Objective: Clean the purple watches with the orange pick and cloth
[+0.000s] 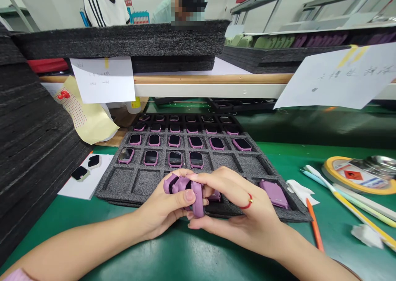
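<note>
1. Bare forearms (89, 235) reach in from the lower corners; the left hand (165, 208) grasps several purple watch cases (198, 198) at lower centre, the right hand (244, 202) pinching the endmost. Fingers hide the exact count.
2. Just beyond, the foam tray (119, 181) shows one case purple side up at lower right, another half-hidden behind the right hand.
3. Work appears partway: the next row carries four cases, the row behind six; filling or emptying cannot be told.
4. Farthest rows fade into shadow.
5. Upper left, foam slabs (123, 41) cut off two people (103, 9).
</note>
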